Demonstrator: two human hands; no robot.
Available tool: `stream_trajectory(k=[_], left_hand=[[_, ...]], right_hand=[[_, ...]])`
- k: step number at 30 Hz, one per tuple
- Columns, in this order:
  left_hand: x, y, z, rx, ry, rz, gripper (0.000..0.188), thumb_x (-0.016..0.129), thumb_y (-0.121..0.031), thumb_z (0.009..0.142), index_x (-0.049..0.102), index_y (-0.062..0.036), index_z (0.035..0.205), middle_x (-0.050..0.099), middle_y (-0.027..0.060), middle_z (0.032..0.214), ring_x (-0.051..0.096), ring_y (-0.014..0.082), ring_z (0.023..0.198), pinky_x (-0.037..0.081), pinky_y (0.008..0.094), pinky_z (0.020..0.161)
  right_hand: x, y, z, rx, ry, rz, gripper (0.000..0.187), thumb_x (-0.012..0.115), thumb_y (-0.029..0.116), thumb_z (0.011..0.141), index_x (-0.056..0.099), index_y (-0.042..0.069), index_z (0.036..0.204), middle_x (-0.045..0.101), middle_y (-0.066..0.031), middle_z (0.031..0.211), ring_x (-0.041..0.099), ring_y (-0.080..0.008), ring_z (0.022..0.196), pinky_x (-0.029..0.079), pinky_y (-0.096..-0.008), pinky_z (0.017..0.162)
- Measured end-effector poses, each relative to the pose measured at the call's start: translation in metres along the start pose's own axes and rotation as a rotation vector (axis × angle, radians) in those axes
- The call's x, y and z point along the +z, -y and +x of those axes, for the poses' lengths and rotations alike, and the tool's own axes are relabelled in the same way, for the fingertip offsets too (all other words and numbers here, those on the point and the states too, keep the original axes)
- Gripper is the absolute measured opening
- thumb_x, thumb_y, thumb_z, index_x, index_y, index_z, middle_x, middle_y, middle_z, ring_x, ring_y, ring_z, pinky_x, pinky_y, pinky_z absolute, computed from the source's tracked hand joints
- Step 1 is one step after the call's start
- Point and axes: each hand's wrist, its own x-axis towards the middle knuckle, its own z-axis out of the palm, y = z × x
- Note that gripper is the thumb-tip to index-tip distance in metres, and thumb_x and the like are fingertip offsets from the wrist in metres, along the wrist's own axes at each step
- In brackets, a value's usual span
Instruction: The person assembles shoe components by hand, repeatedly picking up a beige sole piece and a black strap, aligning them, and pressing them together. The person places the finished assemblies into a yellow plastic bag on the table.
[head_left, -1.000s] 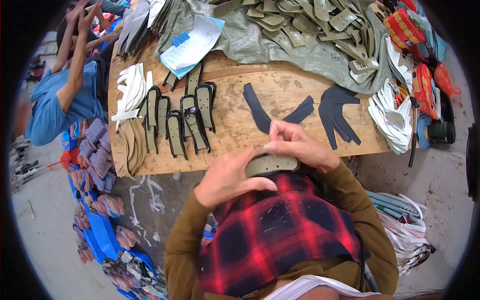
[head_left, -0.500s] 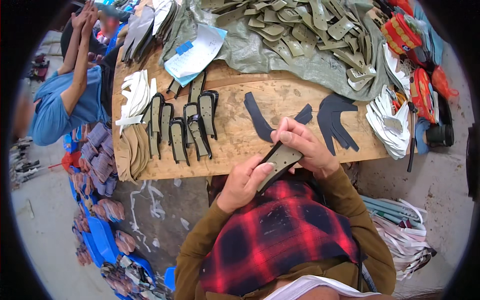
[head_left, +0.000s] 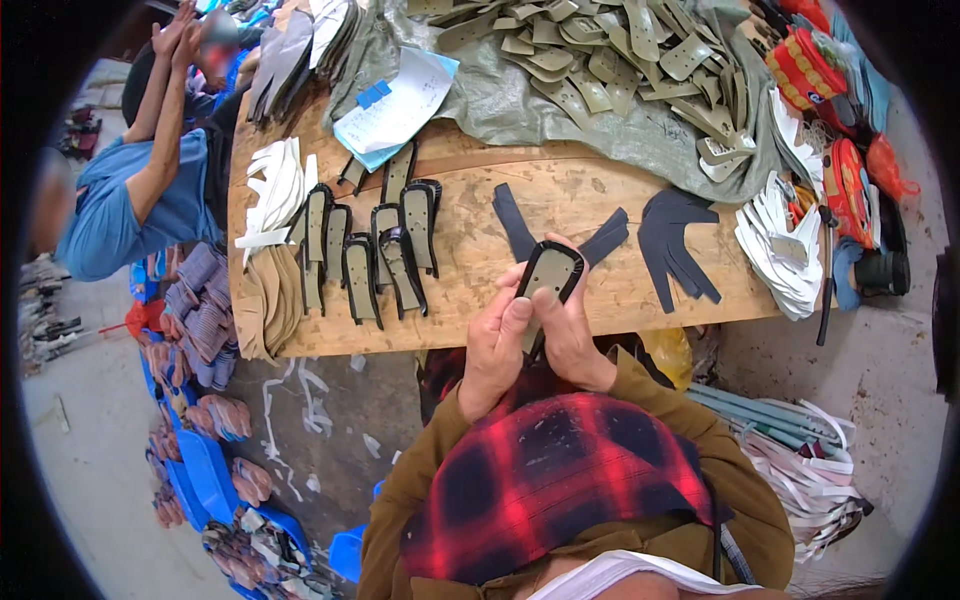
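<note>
Left grip (head_left: 492, 348) and right grip (head_left: 570, 345) flank the held black-edged piece (head_left: 552, 269).

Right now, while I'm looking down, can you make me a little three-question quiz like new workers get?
1. True or false: the left hand and right hand both hold one black-edged piece.
2. What lies on the green sheet? A) dark strips B) olive plates C) tan strips
3. Fill in: the other black-edged pieces lie on the wooden table to the ____ of the hands.

Key: 1. true; 2. B; 3. left.
</note>
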Motion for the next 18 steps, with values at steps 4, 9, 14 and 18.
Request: stream_trajectory(k=[4,9,14,18], left_hand=[[-0.008,-0.002,0.004,-0.277,0.067,-0.324,0.049,0.049,-0.046,0.1,0.061,0.0009,0.101,0.055,0.0011,0.071,0.05,0.0073,0.059,0.041,0.022,0.055],[-0.016,-0.004,0.009,-0.553,0.523,-0.918,0.067,0.038,-0.065,0.095,0.058,-0.0014,0.092,0.047,-0.0008,0.059,0.04,0.0062,0.046,0.029,0.0231,0.044],[-0.011,-0.03,0.004,-0.626,0.428,-0.417,0.05,0.037,-0.044,0.103,0.052,0.0026,0.109,0.058,0.0082,0.086,0.06,0.0201,0.068,0.053,0.0327,0.066],[-0.017,-0.023,-0.003,-0.595,0.412,-0.47,0.043,0.045,-0.037,0.102,0.05,0.003,0.115,0.057,0.0085,0.089,0.06,0.0184,0.071,0.053,0.0326,0.065]], right_hand=[[-0.009,0.025,0.017,0.073,0.153,0.196,0.046,0.049,0.033,0.102,0.036,0.005,0.136,0.051,-0.0093,0.12,0.049,-0.014,0.108,0.04,-0.0286,0.094],[-0.043,0.029,0.029,0.199,0.2,0.094,0.024,0.054,0.028,0.101,0.056,0.005,0.103,0.053,0.0013,0.093,0.049,-0.006,0.089,0.041,-0.022,0.08],[-0.042,0.047,0.031,0.475,0.269,0.023,0.021,0.055,0.024,0.1,0.049,0.004,0.103,0.055,-0.001,0.084,0.059,-0.0081,0.066,0.049,-0.0214,0.061],[-0.034,0.052,0.021,0.607,0.322,0.111,0.025,0.057,0.02,0.098,0.047,0.003,0.113,0.057,-0.0045,0.084,0.063,-0.0123,0.055,0.052,-0.0227,0.051]])
